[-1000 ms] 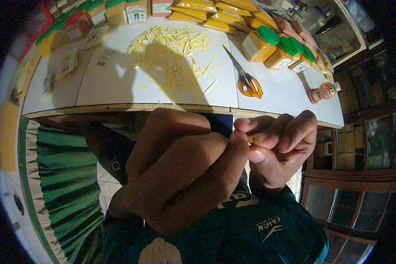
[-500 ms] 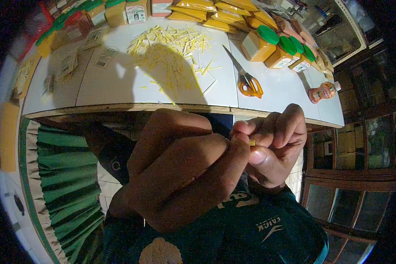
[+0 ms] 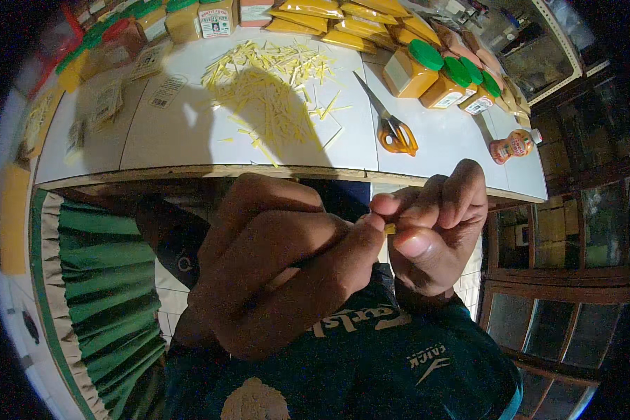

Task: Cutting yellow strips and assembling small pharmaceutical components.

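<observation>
Just beyond my chest, in front of the table edge, both my hands meet at the fingertips. A short yellow piece (image 3: 390,229), seemingly a narrow strip, shows between them. My left hand (image 3: 280,259) is closed, with thumb and forefinger pinched on the piece. The fingers of my right hand (image 3: 441,231) are curled round its other side, the thumb close against it; most of the piece is hidden by fingers. On the white table beyond lies a loose pile of thin yellow-and-white strips (image 3: 273,91). Orange-handled scissors (image 3: 392,129) lie open to the right of the pile.
Green-lidded jars (image 3: 414,70) and yellow packets (image 3: 350,24) line the table's back and right. A small bottle (image 3: 514,146) stands near the right corner. Flat clear packets with labels (image 3: 168,91) lie left. A green curtain (image 3: 108,273) hangs below; glass-paned cabinets (image 3: 546,329) stand right.
My left hand has shifted slightly left and its fingers sit a little apart from the right thumb. The yellow piece has moved slightly left with it. Things on the table stay put.
</observation>
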Demonstrator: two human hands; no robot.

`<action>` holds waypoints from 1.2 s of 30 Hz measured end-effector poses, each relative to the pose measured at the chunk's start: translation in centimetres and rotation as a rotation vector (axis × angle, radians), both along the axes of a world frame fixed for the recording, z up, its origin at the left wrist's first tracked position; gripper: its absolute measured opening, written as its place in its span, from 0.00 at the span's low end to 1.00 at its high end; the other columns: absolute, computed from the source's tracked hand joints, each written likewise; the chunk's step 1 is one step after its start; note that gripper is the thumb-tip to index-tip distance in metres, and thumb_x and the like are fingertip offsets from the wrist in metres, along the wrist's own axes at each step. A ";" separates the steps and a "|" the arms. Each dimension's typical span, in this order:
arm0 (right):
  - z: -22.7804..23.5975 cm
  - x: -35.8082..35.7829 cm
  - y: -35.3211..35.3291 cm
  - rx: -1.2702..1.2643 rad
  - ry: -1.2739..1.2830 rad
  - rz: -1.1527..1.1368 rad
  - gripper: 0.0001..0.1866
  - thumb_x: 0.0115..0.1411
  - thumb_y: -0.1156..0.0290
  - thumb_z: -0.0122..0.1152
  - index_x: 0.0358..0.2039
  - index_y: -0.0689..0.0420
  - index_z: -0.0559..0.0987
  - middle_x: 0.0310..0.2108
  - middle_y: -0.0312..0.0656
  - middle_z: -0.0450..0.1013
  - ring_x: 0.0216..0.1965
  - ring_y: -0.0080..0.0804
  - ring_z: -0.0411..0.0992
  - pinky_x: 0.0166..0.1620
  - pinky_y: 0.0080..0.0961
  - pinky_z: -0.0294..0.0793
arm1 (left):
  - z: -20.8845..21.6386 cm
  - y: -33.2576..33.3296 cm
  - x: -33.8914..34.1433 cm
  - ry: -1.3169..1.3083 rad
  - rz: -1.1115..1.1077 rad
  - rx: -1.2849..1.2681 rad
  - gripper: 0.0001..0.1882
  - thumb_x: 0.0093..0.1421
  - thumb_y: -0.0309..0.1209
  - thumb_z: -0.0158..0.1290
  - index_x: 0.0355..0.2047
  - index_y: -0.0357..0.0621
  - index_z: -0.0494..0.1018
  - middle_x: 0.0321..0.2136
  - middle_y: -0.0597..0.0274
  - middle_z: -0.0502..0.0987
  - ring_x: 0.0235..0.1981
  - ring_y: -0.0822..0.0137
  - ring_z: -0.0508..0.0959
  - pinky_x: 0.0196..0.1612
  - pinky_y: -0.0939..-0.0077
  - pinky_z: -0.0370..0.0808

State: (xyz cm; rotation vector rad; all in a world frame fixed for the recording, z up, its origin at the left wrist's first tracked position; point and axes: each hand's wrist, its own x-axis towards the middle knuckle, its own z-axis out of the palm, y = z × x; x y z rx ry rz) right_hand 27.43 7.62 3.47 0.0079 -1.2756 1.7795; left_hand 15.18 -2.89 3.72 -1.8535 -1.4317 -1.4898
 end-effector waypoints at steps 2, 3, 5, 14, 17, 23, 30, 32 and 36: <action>0.0 0.1 0.1 -0.037 0.024 0.047 0.22 0.42 0.87 0.64 0.28 0.56 0.59 0.21 0.45 0.72 0.36 0.45 0.77 0.44 0.38 0.77 | 0.1 0.0 0.1 -0.014 0.012 -0.006 0.11 0.47 0.20 0.58 0.32 0.43 0.73 0.21 0.63 0.72 0.19 0.64 0.70 0.25 0.69 0.69; -0.1 0.0 0.2 -0.074 0.055 0.087 0.21 0.44 0.87 0.63 0.29 0.56 0.59 0.23 0.49 0.74 0.36 0.44 0.76 0.45 0.41 0.76 | 0.1 0.0 0.3 -0.040 0.015 -0.006 0.11 0.47 0.20 0.58 0.32 0.43 0.73 0.20 0.62 0.72 0.19 0.64 0.70 0.25 0.69 0.69; -0.3 -0.2 0.4 -0.186 0.113 0.161 0.21 0.46 0.88 0.62 0.30 0.56 0.60 0.26 0.51 0.76 0.37 0.44 0.76 0.46 0.42 0.75 | 0.2 0.1 0.6 -0.144 -0.002 -0.026 0.10 0.48 0.20 0.57 0.32 0.43 0.73 0.21 0.62 0.72 0.20 0.65 0.71 0.26 0.69 0.69; -1.5 -1.0 1.2 -0.545 0.228 0.451 0.17 0.51 0.88 0.56 0.34 0.56 0.62 0.34 0.43 0.72 0.45 0.40 0.72 0.42 0.30 0.78 | 0.3 0.4 0.7 -0.844 -0.403 -0.297 0.08 0.53 0.20 0.55 0.34 0.38 0.71 0.28 0.56 0.74 0.33 0.68 0.75 0.39 0.74 0.71; -1.7 -1.1 1.3 -0.521 0.221 0.426 0.14 0.53 0.84 0.57 0.34 0.56 0.63 0.34 0.43 0.73 0.44 0.40 0.73 0.42 0.28 0.78 | 0.2 1.1 1.2 -0.993 -0.461 -0.245 0.08 0.53 0.19 0.55 0.33 0.37 0.71 0.29 0.55 0.74 0.33 0.67 0.75 0.40 0.73 0.72; -1.6 -1.2 1.0 -0.354 0.236 0.277 0.15 0.52 0.83 0.59 0.31 0.55 0.62 0.34 0.43 0.74 0.43 0.42 0.74 0.46 0.36 0.75 | -0.1 2.1 1.6 -0.847 -0.321 -0.127 0.08 0.51 0.17 0.56 0.31 0.38 0.72 0.29 0.57 0.73 0.31 0.68 0.74 0.39 0.75 0.71; -1.4 -1.4 0.4 -0.296 0.244 0.161 0.18 0.50 0.84 0.62 0.29 0.55 0.60 0.31 0.47 0.76 0.41 0.45 0.74 0.47 0.41 0.73 | 0.0 1.9 1.7 -0.728 -0.236 -0.106 0.10 0.48 0.16 0.58 0.30 0.40 0.72 0.26 0.61 0.72 0.29 0.71 0.72 0.35 0.79 0.68; -1.3 -1.5 0.3 -0.284 0.240 0.128 0.19 0.49 0.84 0.62 0.28 0.55 0.60 0.30 0.48 0.76 0.41 0.46 0.74 0.47 0.41 0.73 | 0.0 1.9 1.8 -0.745 -0.222 -0.106 0.10 0.48 0.16 0.58 0.30 0.41 0.72 0.26 0.61 0.72 0.29 0.72 0.72 0.34 0.80 0.67; -1.3 -1.5 0.3 -0.239 0.224 0.083 0.20 0.48 0.85 0.63 0.27 0.55 0.59 0.30 0.48 0.76 0.40 0.47 0.74 0.46 0.43 0.74 | -0.2 2.1 1.6 -0.692 -0.211 -0.076 0.11 0.47 0.16 0.59 0.30 0.40 0.72 0.25 0.61 0.72 0.27 0.72 0.71 0.33 0.80 0.67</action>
